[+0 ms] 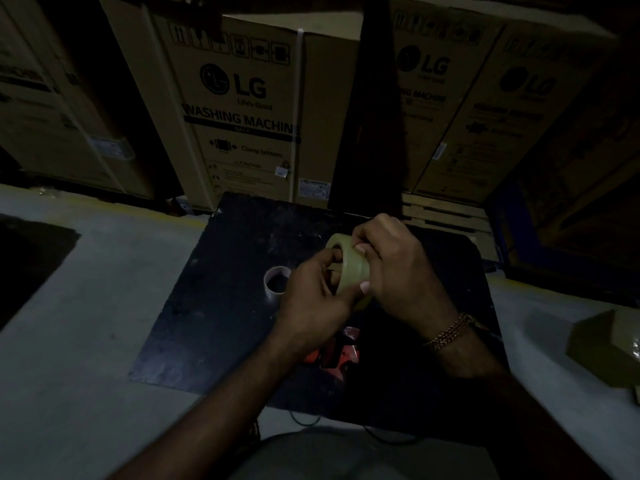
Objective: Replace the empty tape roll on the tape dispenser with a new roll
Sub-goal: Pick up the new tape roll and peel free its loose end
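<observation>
Both my hands hold a full roll of clear tape [350,263] above a black board [221,306]. My left hand [315,303] grips it with fingers through the core and the thumb on the outer face. My right hand [398,268] wraps its far side, with fingertips and thumb pinching at the tape's surface. An empty core [275,280] lies on the board just left of my left hand. The red tape dispenser [337,351] rests on the board under my wrists, mostly hidden.
Tall cardboard washing machine boxes [242,109] stand behind the board. A small cardboard box [606,348] sits on the grey floor at the right. A dark mat [27,258] lies at the far left. The scene is dim.
</observation>
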Tool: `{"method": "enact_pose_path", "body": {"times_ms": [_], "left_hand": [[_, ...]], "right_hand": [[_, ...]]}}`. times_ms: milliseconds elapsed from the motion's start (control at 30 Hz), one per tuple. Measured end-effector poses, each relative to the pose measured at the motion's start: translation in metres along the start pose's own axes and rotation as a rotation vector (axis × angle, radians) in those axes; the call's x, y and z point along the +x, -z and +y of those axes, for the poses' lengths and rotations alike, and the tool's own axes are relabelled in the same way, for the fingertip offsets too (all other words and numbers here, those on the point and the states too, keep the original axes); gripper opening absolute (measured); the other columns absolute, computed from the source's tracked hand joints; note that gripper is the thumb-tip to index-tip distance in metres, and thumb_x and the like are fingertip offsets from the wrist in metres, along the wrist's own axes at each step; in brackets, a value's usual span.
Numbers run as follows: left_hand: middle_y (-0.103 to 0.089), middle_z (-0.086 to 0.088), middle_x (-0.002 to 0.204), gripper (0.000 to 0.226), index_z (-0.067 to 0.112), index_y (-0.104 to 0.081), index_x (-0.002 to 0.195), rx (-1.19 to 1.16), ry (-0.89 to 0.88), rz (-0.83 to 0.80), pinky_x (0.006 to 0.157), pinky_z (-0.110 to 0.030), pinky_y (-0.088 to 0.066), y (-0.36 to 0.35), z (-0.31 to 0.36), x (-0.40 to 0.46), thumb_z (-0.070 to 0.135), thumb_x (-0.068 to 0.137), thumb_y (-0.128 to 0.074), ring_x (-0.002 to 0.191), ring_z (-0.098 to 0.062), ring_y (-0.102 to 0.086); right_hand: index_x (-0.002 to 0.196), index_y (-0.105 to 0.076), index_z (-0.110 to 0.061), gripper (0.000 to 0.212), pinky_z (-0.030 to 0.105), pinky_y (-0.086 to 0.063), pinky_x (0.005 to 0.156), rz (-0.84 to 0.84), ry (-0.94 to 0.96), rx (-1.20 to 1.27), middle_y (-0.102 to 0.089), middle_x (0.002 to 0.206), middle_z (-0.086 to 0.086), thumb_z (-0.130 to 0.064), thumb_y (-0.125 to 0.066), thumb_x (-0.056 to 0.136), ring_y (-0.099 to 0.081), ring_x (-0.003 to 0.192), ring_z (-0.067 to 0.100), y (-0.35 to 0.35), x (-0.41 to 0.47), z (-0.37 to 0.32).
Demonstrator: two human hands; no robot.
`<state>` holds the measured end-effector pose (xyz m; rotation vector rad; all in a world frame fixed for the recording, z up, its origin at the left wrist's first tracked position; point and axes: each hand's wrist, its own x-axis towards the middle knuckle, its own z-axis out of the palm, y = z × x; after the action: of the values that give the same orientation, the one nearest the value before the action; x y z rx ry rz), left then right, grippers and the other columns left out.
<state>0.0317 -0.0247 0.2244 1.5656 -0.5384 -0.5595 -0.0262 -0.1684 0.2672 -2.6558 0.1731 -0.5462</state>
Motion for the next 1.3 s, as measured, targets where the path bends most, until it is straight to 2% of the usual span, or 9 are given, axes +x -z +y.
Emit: {"method": "enact_pose_path", "body": {"times_ms": [133, 300, 467, 567, 634, 700, 800, 1167, 1300], "left_hand": [[-0.08, 0.004, 0.11, 0.043, 0.017, -0.066, 0.129, 0.166, -0.081, -0.073, 0.087, -0.04, -0.065, 0.012, 0.0, 0.0, 0.019, 0.089, -0.081, 0.101, -0.008, -0.077], [-0.078, 0.007, 0.117, 0.056, 0.024, -0.062, 0.136, 0.277, -0.133, -0.115, 0.09, -0.044, -0.063, 0.014, 0.003, -0.002, 0.037, 0.084, -0.078, 0.108, -0.007, -0.075], [-0.078, 0.007, 0.12, 0.063, 0.025, -0.061, 0.138, 0.26, -0.101, -0.102, 0.092, -0.045, -0.063, 0.016, 0.004, -0.001, 0.043, 0.081, -0.078, 0.11, -0.008, -0.075], [-0.078, 0.005, 0.118, 0.053, 0.021, -0.064, 0.135, 0.196, -0.072, -0.082, 0.092, -0.046, -0.064, 0.018, 0.004, -0.002, 0.032, 0.085, -0.081, 0.107, -0.009, -0.076], [-0.079, 0.006, 0.116, 0.048, 0.02, -0.065, 0.133, 0.173, -0.061, -0.076, 0.092, -0.045, -0.064, 0.019, 0.003, -0.003, 0.024, 0.088, -0.081, 0.106, -0.007, -0.076], [-0.079, 0.006, 0.116, 0.051, 0.022, -0.065, 0.134, 0.167, -0.052, -0.074, 0.092, -0.045, -0.064, 0.02, 0.002, -0.004, 0.03, 0.085, -0.081, 0.106, -0.007, -0.076], [-0.079, 0.006, 0.115, 0.053, 0.023, -0.065, 0.133, 0.135, -0.043, -0.081, 0.091, -0.047, -0.064, 0.019, 0.001, -0.007, 0.035, 0.083, -0.08, 0.106, -0.009, -0.076], [-0.08, 0.0, 0.115, 0.057, 0.019, -0.064, 0.131, 0.038, -0.026, -0.122, 0.091, -0.053, -0.063, 0.025, 0.001, -0.014, 0.043, 0.081, -0.079, 0.107, -0.018, -0.077], [-0.079, 0.001, 0.114, 0.049, 0.021, -0.061, 0.131, 0.101, -0.023, -0.197, 0.09, -0.05, -0.064, 0.026, -0.003, -0.026, 0.026, 0.087, -0.082, 0.105, -0.016, -0.077]], "right_hand": [[0.096, -0.066, -0.012, 0.008, 0.016, -0.041, 0.073, -0.093, -0.136, 0.192, -0.063, 0.097, 0.002, -0.009, -0.06, 0.1, -0.058, 0.09, 0.015, 0.015, 0.003, 0.006], [0.097, -0.067, -0.024, 0.012, 0.023, -0.041, 0.07, -0.251, -0.282, 0.241, -0.067, 0.098, -0.008, -0.018, -0.06, 0.104, -0.06, 0.09, 0.005, 0.032, 0.009, 0.01], [0.093, -0.066, -0.023, 0.013, 0.019, -0.039, 0.066, -0.123, -0.278, 0.186, -0.066, 0.093, -0.007, -0.016, -0.062, 0.102, -0.059, 0.084, 0.004, 0.018, 0.006, 0.004], [0.098, -0.07, -0.023, 0.004, 0.012, -0.045, 0.069, -0.093, -0.254, 0.194, -0.065, 0.099, -0.007, -0.02, -0.069, 0.098, -0.062, 0.088, 0.003, 0.017, 0.004, 0.0], [0.102, -0.075, -0.023, 0.011, 0.008, -0.049, 0.071, -0.127, -0.267, 0.229, -0.064, 0.102, -0.009, -0.022, -0.078, 0.092, -0.064, 0.09, 0.001, 0.02, 0.002, 0.0], [0.1, -0.079, -0.021, 0.013, 0.005, -0.048, 0.072, -0.117, -0.283, 0.248, -0.066, 0.1, -0.009, -0.02, -0.083, 0.087, -0.065, 0.091, 0.0, 0.022, 0.002, 0.001], [0.091, -0.08, -0.02, 0.003, 0.003, -0.042, 0.071, -0.041, -0.254, 0.181, -0.068, 0.093, -0.008, -0.017, -0.08, 0.089, -0.063, 0.088, -0.001, 0.021, 0.002, 0.001], [0.091, -0.066, -0.017, 0.008, 0.018, -0.042, 0.068, -0.071, -0.122, 0.096, -0.066, 0.091, -0.003, -0.013, -0.065, 0.098, -0.06, 0.084, 0.008, 0.013, 0.003, -0.005], [0.093, -0.062, -0.013, 0.011, 0.031, -0.053, 0.064, -0.012, -0.203, 0.179, -0.069, 0.077, 0.005, -0.01, -0.057, 0.102, -0.067, 0.069, 0.017, 0.021, 0.011, 0.002]]}}
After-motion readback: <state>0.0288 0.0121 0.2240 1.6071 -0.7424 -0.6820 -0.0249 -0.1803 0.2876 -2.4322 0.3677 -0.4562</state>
